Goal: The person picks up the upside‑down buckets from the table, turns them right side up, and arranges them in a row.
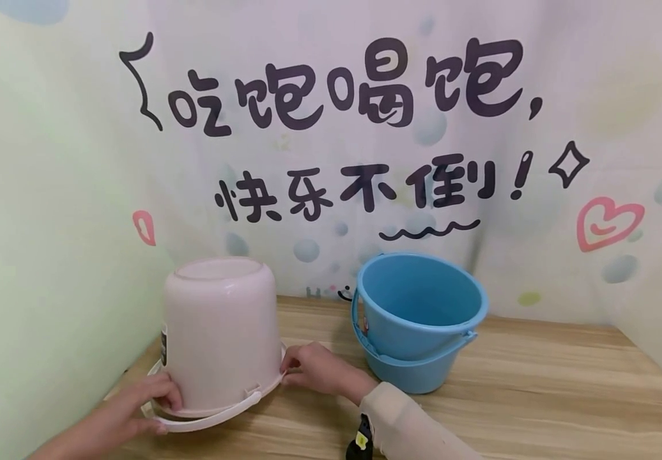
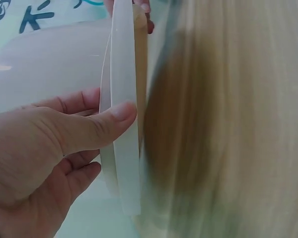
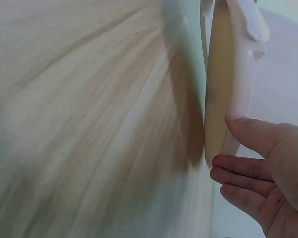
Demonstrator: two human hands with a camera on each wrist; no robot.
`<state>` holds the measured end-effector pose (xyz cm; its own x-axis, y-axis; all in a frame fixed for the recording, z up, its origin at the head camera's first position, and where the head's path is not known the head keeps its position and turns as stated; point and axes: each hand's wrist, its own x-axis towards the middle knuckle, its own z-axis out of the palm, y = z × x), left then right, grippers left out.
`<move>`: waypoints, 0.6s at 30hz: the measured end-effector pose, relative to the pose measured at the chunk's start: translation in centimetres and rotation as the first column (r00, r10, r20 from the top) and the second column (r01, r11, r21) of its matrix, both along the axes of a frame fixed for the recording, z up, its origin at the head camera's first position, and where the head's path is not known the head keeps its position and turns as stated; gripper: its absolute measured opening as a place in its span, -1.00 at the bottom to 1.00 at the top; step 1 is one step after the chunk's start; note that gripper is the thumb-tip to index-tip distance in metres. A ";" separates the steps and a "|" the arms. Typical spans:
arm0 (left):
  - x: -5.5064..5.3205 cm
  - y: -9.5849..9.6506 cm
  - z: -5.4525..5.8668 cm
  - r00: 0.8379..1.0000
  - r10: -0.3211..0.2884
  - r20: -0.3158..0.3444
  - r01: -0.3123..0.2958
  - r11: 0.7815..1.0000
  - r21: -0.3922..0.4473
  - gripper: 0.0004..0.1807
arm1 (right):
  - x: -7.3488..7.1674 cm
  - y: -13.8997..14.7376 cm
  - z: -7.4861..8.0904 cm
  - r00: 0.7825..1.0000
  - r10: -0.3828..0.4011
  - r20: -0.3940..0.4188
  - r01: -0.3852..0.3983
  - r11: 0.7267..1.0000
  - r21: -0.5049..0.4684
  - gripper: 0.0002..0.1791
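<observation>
A pale pink bucket point(image 1: 222, 332) is held upside down at the left, its base facing up. My left hand point(image 1: 141, 406) grips the rim at the near left, thumb over the white handle point(image 2: 124, 163) and fingers against the outer wall. On the opposite side, my right hand point(image 1: 325, 370) pinches the rim between thumb point(image 3: 251, 134) and fingers. The rim is close over the table, with a dark shadow beside it in both wrist views. The bucket's inside is mostly hidden.
An upright blue bucket point(image 1: 406, 338) stands right of my right hand, its handle hanging down along the front. The wood-grain table point(image 1: 555, 383) ends at a printed cloth backdrop point(image 1: 319, 262). A pale wall point(image 1: 49, 255) borders the left side.
</observation>
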<state>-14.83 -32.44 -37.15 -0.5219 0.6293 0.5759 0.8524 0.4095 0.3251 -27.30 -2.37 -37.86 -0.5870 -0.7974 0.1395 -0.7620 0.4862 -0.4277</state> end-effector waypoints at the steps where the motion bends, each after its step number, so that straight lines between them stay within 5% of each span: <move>1: -0.1 0.0 0.2 1.000 -0.008 0.003 0.008 1.000 0.009 -0.48 | 0.1 0.1 0.1 1.000 -0.008 0.010 0.008 1.000 -0.008 -0.88; 18: -0.1 0.8 4.0 0.994 0.022 0.103 -0.022 1.000 -0.010 -0.55 | 0.5 1.8 3.3 0.996 -0.065 0.062 0.072 0.990 -0.118 -0.87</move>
<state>-14.94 -31.65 -33.13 -0.5919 0.6220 0.5127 0.8054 0.4312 0.4067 -26.85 -0.60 -34.59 -0.6497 -0.7346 0.1957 -0.7008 0.4790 -0.5285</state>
